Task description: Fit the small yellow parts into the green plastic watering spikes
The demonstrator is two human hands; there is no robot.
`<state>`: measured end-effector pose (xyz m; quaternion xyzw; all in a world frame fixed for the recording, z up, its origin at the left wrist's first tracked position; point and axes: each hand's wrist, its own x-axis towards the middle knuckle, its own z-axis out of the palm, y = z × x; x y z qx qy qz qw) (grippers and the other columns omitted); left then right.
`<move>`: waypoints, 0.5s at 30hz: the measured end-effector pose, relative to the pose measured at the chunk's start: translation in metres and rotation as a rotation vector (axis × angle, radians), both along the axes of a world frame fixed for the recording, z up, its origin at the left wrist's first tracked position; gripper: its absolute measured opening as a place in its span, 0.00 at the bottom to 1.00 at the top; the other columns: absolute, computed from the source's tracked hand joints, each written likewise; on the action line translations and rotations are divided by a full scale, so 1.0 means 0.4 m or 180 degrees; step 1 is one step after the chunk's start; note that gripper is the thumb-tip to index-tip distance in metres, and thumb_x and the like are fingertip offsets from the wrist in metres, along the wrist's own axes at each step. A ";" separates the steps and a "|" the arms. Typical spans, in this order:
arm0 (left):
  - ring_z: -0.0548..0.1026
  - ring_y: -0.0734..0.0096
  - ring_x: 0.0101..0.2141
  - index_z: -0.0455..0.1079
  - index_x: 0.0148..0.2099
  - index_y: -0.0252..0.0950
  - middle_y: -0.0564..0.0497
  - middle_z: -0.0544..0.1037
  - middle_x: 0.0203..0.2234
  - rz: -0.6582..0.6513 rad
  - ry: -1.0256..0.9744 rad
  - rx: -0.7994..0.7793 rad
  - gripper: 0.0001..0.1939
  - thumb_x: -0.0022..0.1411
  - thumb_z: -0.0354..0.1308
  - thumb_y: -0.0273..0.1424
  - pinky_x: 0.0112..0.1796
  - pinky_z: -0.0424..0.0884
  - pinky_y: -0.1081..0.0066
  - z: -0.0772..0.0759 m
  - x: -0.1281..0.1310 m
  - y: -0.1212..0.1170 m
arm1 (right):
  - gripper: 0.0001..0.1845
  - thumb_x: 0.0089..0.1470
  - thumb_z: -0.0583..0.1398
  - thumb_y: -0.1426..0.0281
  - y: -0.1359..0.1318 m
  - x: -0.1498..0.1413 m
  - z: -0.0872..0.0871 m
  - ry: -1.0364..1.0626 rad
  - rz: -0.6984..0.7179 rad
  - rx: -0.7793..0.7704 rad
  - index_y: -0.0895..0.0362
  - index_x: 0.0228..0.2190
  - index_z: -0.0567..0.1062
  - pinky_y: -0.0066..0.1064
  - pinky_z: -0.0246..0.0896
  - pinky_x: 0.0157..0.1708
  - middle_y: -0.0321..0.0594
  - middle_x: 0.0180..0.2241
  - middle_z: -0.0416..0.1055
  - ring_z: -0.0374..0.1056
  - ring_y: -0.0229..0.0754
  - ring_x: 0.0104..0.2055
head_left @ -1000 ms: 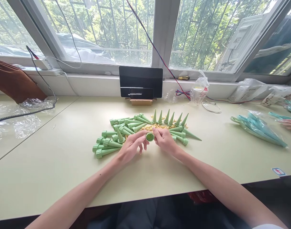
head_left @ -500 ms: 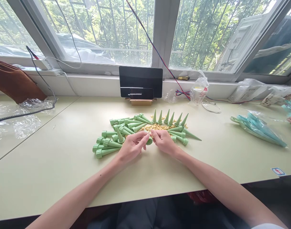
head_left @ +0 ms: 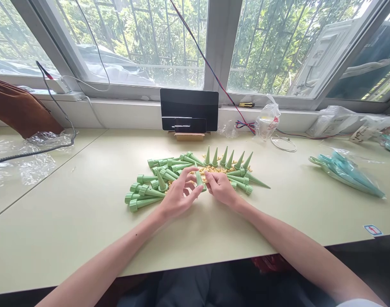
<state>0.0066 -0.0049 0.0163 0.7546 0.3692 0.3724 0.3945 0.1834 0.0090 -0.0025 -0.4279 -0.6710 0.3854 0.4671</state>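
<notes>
Between the left hand (head_left: 179, 195) and right hand (head_left: 221, 188) I see one cone (head_left: 199, 178), tip up; the left curves around it, the right pinches at its side, how firmly I cannot tell. Slack fingers could drop it toward the pegs (head_left: 218, 171).

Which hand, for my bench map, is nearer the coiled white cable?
Right: the right hand is in front and left of the cable; the left hand is farther left.

Shows no readable text, only blurred marks on the blue-edged sticker (head_left: 373, 230), plastic bag (head_left: 267, 124) and white packet (head_left: 368, 130).
</notes>
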 end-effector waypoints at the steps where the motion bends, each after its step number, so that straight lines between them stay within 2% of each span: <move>1: 0.75 0.73 0.28 0.54 0.60 0.42 0.50 0.73 0.37 -0.0016 -0.0013 -0.0036 0.24 0.65 0.56 0.40 0.22 0.70 0.77 0.001 0.001 0.000 | 0.30 0.63 0.50 0.49 0.000 0.000 0.000 0.0017 -0.0002 -0.0001 0.55 0.17 0.58 0.29 0.47 0.19 0.32 0.14 0.56 0.51 0.34 0.18; 10: 0.76 0.73 0.29 0.51 0.59 0.43 0.48 0.70 0.43 0.0104 0.0037 -0.0366 0.28 0.63 0.58 0.43 0.23 0.71 0.75 -0.008 0.000 0.010 | 0.31 0.62 0.50 0.48 0.001 0.004 -0.004 0.0127 -0.0069 -0.0035 0.55 0.17 0.58 0.28 0.47 0.19 0.32 0.15 0.56 0.52 0.33 0.18; 15: 0.74 0.75 0.27 0.54 0.56 0.41 0.50 0.69 0.41 0.0206 0.0201 -0.0295 0.26 0.62 0.59 0.43 0.24 0.70 0.74 -0.017 0.002 0.013 | 0.31 0.62 0.50 0.48 0.002 0.005 -0.003 0.0192 -0.0073 -0.0029 0.55 0.17 0.59 0.28 0.47 0.18 0.32 0.15 0.56 0.51 0.33 0.17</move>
